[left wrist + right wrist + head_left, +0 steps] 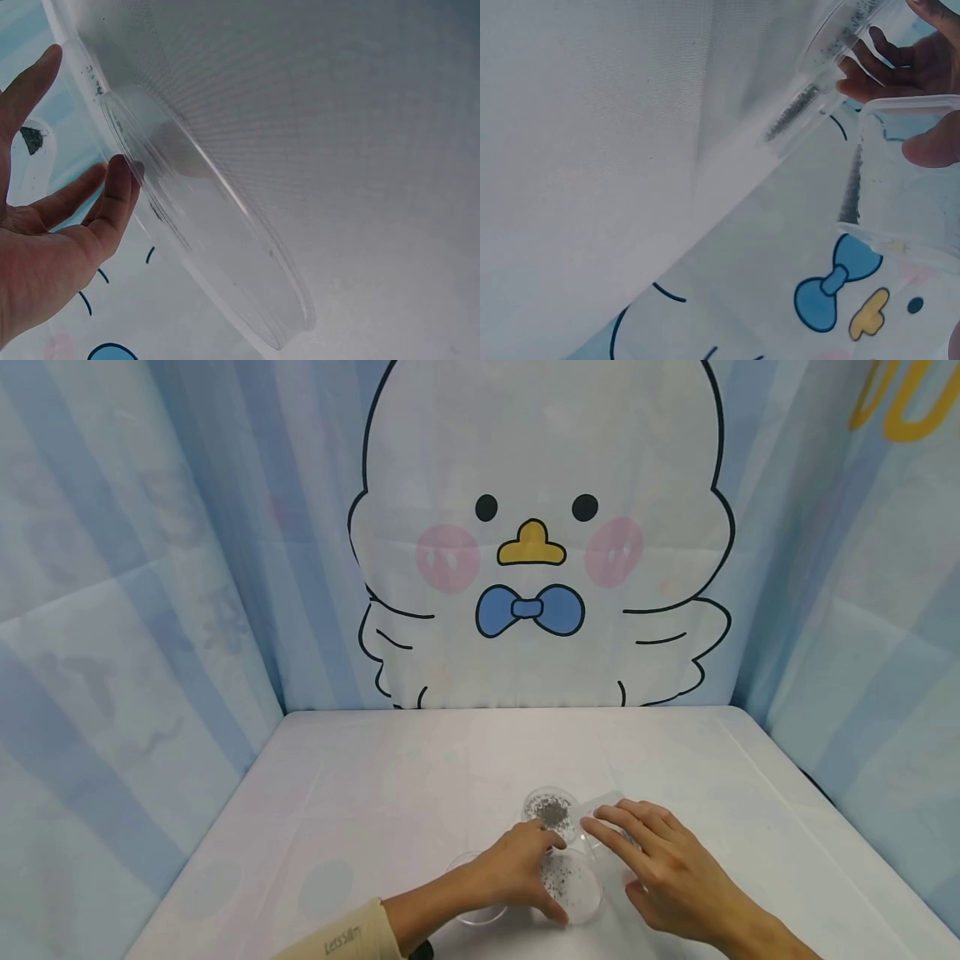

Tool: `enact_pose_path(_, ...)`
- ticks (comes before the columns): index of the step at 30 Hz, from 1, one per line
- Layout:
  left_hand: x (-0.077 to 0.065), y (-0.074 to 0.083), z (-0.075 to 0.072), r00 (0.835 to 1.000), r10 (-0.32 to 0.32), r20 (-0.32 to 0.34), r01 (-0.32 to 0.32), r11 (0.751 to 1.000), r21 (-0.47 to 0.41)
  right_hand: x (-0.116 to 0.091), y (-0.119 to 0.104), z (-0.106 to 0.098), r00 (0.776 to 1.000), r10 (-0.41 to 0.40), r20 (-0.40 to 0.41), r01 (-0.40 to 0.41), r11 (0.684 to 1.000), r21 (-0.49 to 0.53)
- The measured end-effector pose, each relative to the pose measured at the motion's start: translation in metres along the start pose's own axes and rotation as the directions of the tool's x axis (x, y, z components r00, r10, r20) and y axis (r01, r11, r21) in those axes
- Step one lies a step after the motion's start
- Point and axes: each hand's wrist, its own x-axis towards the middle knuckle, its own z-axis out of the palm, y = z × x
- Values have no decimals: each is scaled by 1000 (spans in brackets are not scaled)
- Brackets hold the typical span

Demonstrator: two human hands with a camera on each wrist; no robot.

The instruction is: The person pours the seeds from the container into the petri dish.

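My left hand (517, 868) reaches over the table, thumb and fingers spread around the sides of a clear round dish (573, 889) with dark specks scattered in it. Just beyond lies a second round dish (551, 812), a grey-black heap of bits at its middle. My right hand (667, 868) holds a clear rectangular plastic box (603, 806) close beside the dishes. In the right wrist view the thumb presses on the box (900, 195), and dark bits gather along one side of it. A third clear dish (240, 262) sits beneath my left wrist, partly covered by the arm in the head view.
The dishes stand on a pale cloth-covered table (405, 777). Behind it hangs a curtain (540, 668) printed with a white bird in a blue bow tie. Blue-striped curtains enclose the left and right sides.
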Motion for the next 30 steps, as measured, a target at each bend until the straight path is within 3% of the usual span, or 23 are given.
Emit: enact_pose_path(30, -3, 5, -4, 1000, -11, 6, 11, 1000, 5, 1, -1, -5, 999, 16, 45, -16, 1000, -6)
